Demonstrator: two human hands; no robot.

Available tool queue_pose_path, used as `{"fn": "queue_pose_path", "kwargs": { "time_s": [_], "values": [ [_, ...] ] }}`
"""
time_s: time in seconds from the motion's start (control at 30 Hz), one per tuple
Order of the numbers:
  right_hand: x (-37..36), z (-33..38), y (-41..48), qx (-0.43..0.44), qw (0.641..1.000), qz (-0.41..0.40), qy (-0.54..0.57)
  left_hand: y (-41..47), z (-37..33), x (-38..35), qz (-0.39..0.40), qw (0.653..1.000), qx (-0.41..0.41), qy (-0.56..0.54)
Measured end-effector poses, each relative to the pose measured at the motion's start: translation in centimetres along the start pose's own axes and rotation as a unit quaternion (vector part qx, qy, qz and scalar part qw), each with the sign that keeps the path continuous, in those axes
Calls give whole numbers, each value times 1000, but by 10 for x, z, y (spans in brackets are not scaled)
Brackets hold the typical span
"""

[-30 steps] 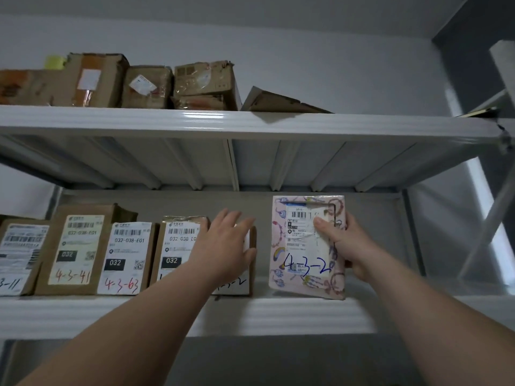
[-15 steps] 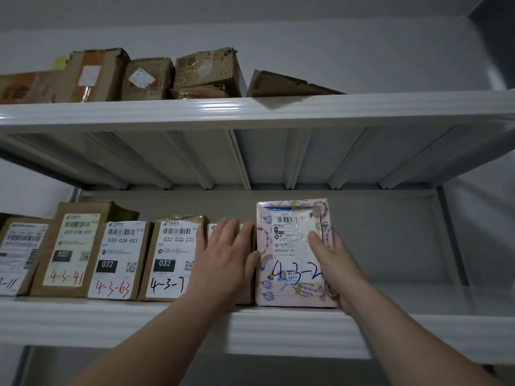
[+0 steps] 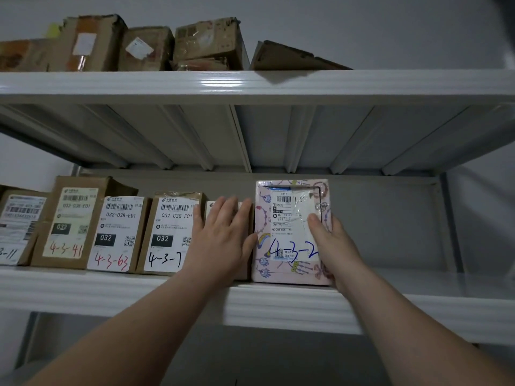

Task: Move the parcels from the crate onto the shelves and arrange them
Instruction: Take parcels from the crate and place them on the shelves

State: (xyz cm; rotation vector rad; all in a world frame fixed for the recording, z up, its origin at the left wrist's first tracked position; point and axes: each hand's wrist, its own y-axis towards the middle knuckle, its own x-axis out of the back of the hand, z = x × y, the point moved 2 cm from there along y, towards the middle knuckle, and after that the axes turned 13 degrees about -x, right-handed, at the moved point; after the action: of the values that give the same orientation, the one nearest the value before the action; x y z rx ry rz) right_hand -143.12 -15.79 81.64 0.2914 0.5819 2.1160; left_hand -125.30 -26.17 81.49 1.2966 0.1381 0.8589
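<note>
Pink patterned parcel (image 3: 289, 232), marked 4-3-2, stands upright, the lower shelf (image 3: 418, 310) beneath it. The right grip (image 3: 331, 246) clasps its right edge, likely to seat it. Just left, the left grip (image 3: 223, 240) lies flat-fingered against a small box (image 3: 208, 211), probably bracing the row.
</note>
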Motion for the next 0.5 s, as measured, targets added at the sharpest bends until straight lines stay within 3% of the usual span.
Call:
{"fn": "queue_pose_path", "kwargs": {
  "time_s": [0.27, 0.5],
  "values": [
    [6, 10, -14, 9, 995, -80, -58, 0, -2, 4, -15, 998, -2, 55],
    [2, 20, -33, 207, 934, -220, -192, -3, -8, 11, -48, 989, -19, 137]
  ]
}}
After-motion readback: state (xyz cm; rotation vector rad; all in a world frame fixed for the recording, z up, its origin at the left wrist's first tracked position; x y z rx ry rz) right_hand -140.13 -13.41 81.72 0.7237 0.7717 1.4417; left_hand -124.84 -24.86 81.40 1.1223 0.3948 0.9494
